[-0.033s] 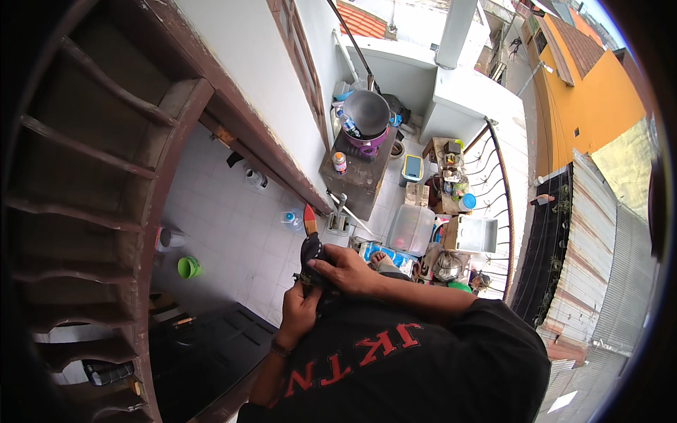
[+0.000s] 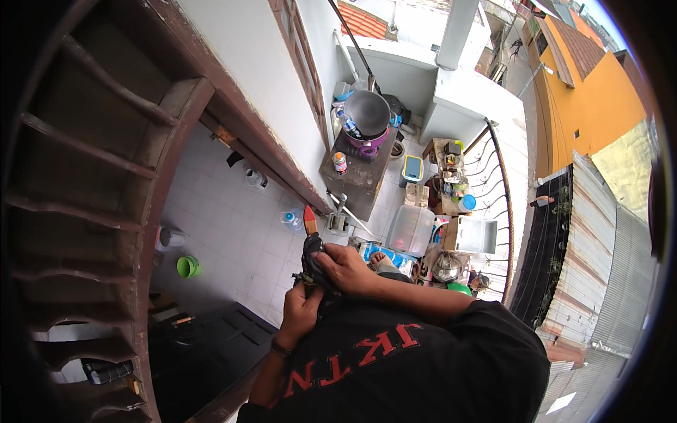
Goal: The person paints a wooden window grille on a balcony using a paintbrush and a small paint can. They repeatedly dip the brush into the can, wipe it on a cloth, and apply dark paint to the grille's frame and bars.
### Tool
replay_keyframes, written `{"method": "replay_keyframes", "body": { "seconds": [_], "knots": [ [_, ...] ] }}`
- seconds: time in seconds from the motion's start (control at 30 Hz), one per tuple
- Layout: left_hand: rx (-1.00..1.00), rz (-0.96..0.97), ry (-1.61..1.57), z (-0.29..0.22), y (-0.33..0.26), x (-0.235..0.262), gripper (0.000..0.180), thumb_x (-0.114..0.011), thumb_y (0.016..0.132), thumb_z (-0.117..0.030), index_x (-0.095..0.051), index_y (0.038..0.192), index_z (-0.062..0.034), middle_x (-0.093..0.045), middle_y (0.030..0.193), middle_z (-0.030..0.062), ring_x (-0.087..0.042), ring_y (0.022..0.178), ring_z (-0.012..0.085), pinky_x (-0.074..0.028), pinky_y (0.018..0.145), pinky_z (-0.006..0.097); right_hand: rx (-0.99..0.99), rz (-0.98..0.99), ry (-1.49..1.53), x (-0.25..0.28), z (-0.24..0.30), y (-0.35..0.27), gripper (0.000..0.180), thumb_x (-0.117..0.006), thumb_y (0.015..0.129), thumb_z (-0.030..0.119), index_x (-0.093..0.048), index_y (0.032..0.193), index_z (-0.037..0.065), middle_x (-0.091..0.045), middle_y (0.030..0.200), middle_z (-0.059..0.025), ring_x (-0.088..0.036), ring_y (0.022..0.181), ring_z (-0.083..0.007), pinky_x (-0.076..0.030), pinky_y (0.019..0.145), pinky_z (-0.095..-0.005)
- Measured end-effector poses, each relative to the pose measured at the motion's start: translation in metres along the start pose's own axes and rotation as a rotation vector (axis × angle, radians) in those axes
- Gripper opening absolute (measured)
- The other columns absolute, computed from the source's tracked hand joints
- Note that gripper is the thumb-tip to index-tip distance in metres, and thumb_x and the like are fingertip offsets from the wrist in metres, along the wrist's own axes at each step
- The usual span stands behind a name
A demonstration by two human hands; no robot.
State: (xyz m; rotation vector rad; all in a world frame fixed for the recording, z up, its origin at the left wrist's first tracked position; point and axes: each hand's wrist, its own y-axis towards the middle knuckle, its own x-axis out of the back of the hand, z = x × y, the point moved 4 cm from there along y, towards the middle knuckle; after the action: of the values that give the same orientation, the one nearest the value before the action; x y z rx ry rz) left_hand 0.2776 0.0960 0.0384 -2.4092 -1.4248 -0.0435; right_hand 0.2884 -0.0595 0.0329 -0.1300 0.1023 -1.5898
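Close in front of my black shirt, both hands grip a dark, crumpled, cloth-like item (image 2: pixel 312 264); its exact kind cannot be made out. My right hand (image 2: pixel 347 270) closes on its upper part, thumb pressed along it. Lower down, my left hand (image 2: pixel 300 310) pinches its bottom end, where a small pale-speckled bit shows. Beyond the top of the item, a red and wood-coloured pointed piece (image 2: pixel 309 221) sticks up; whether it is joined to the item is unclear. Much of the dark item is hidden by my fingers.
Ahead stands a dark table (image 2: pixel 356 183) with a wok (image 2: pixel 367 113) and a spray-type can (image 2: pixel 339 163). A clear plastic box (image 2: pixel 411 230) and clutter lie to the right, by a metal railing (image 2: pixel 503 190). A green bucket (image 2: pixel 188 266) and wooden balusters (image 2: pixel 84 218) are at left.
The upper part of the dark item is folded differently, and the fingers of my right hand have shifted slightly on it. My left hand stays almost in place.
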Motion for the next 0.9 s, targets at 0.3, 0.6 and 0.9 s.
{"method": "replay_keyframes", "body": {
  "seconds": [0.3,0.6,0.9],
  "knots": [
    [-0.020,-0.163,-0.190,0.002,-0.006,0.011,0.019,-0.057,0.099,-0.013,-0.063,0.106,0.0040,-0.069,0.095,0.0060,-0.060,0.086,0.0108,-0.048,0.079,0.028,-0.511,-0.129,0.992,0.033,-0.078,0.029,0.041,-0.053,0.101,0.039,-0.065,0.108,0.000,-0.069,0.097,-0.0093,-0.067,0.080,-0.0202,-0.056,0.072,-0.0352],
    [-0.038,-0.206,-0.105,-0.007,-0.004,0.011,0.020,-0.057,0.099,-0.014,-0.063,0.106,0.0042,-0.068,0.093,0.0062,-0.059,0.086,0.0118,-0.048,0.078,0.029,-0.662,0.000,0.984,0.034,-0.058,0.024,0.051,-0.049,0.100,0.046,-0.059,0.125,0.003,-0.068,0.109,-0.0127,-0.066,0.099,-0.0254,-0.052,0.089,-0.0439],
    [-0.062,-0.280,-0.100,-0.004,-0.005,0.010,0.021,-0.057,0.099,-0.015,-0.062,0.104,0.0050,-0.068,0.092,0.0081,-0.060,0.085,0.0151,-0.047,0.079,0.031,-0.607,0.492,0.968,0.019,-0.072,-0.008,0.039,-0.056,0.095,0.013,-0.054,0.132,0.004,-0.070,0.100,-0.0048,-0.062,0.067,-0.0063,-0.043,0.048,-0.0181]
  ]
}}
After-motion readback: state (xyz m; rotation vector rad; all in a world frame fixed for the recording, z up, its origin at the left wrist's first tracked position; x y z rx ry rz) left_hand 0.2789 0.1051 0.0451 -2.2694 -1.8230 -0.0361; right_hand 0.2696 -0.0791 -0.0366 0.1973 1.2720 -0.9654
